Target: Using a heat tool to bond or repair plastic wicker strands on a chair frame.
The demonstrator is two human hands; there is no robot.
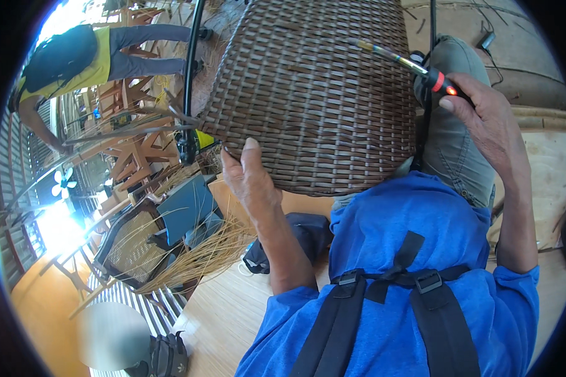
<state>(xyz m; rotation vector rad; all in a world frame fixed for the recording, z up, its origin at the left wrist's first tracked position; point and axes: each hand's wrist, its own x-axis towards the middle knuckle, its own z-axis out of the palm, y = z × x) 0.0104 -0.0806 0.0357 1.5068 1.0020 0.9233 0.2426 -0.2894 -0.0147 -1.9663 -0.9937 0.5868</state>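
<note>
A brown woven wicker panel (321, 107) spreads before me, its rounded near edge close to my lap. My left hand (253, 182) pinches the panel's lower left corner between thumb and fingers. Loose flat strands (132, 129) stick out leftward from about that corner. My right hand (484, 116) is closed round the black handle of a soldering iron (415, 66), which has a red band and a lit red light. Its metal shaft points up and left over the weave; whether the tip touches the panel I cannot tell.
Black metal legs (192, 81) stand beside the panel. A person (75, 60) in a yellow top bends at the upper left. Wooden frames, a cane-backed chair (132, 245) and loose cane strips (201, 257) crowd the left. A black pouch (305, 232) lies by my left forearm.
</note>
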